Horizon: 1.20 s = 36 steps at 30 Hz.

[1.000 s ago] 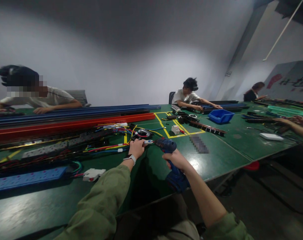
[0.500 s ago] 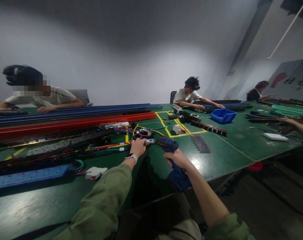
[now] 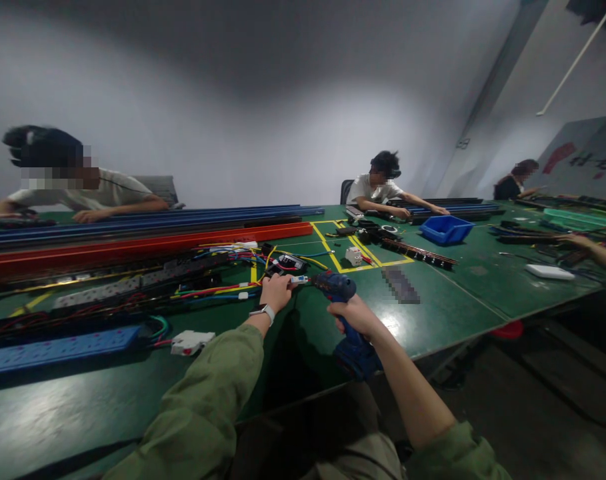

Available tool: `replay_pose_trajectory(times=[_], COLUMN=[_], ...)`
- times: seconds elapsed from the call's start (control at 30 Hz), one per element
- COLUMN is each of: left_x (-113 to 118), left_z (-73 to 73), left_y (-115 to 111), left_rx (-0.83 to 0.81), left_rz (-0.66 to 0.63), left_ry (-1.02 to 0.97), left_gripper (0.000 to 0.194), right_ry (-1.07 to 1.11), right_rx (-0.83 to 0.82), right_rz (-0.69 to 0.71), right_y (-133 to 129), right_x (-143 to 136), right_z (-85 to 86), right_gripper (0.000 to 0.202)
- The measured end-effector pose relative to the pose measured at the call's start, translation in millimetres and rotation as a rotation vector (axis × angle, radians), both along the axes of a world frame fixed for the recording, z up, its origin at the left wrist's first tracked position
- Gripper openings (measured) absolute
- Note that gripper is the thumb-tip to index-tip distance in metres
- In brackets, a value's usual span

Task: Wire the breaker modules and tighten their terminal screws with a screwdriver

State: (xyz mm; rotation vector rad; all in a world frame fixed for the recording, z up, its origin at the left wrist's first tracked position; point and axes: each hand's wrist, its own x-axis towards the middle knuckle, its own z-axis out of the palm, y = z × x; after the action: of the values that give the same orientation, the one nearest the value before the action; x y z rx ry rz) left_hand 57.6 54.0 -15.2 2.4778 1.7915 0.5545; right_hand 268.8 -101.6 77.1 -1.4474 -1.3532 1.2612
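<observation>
Head view: my left hand [image 3: 277,292] has its fingers closed on a small white-and-blue piece [image 3: 299,280], held above the green table [image 3: 433,320]. My right hand [image 3: 355,317] is wrapped round the grip of a blue drill [image 3: 337,285], its nose pointing at the end of the piece nearest it. I can't tell whether the bit touches the piece, nor whether my trigger finger is pressing.

Little has changed over the last second: my view has swung slightly left, but drill and piece have kept their alignment. I take that as a steady hold, with both hands still busy at one spot.

Just beyond my left fingers lies a black part with a tangle of wires; coloured cables [image 3: 217,291] run off to their left. Nearer me on that side are a white block [image 3: 193,342] and a blue socket strip [image 3: 67,347]. Past the drill, a pale switch block [image 3: 353,256] sits inside yellow tape. Farther right of my right fingers is a blue bin [image 3: 445,229], a co-worker's hand [image 3: 439,210] beside it.
</observation>
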Motion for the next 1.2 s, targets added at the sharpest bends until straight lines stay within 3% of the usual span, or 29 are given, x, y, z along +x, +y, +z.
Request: replay_pose_trajectory(times=[1.2], left_x=[-0.7], left_z=[-3.8], left_y=[2.8], left_rx=[0.022], left_rz=[-0.006], left_ry=[-0.013], left_gripper=[0.027], right_ry=[0.005], right_rx=[0.009], right_rz=[-0.002], right_y=[-0.1], right_x=[-0.3], right_z=[-1.7], right_gripper=[0.015])
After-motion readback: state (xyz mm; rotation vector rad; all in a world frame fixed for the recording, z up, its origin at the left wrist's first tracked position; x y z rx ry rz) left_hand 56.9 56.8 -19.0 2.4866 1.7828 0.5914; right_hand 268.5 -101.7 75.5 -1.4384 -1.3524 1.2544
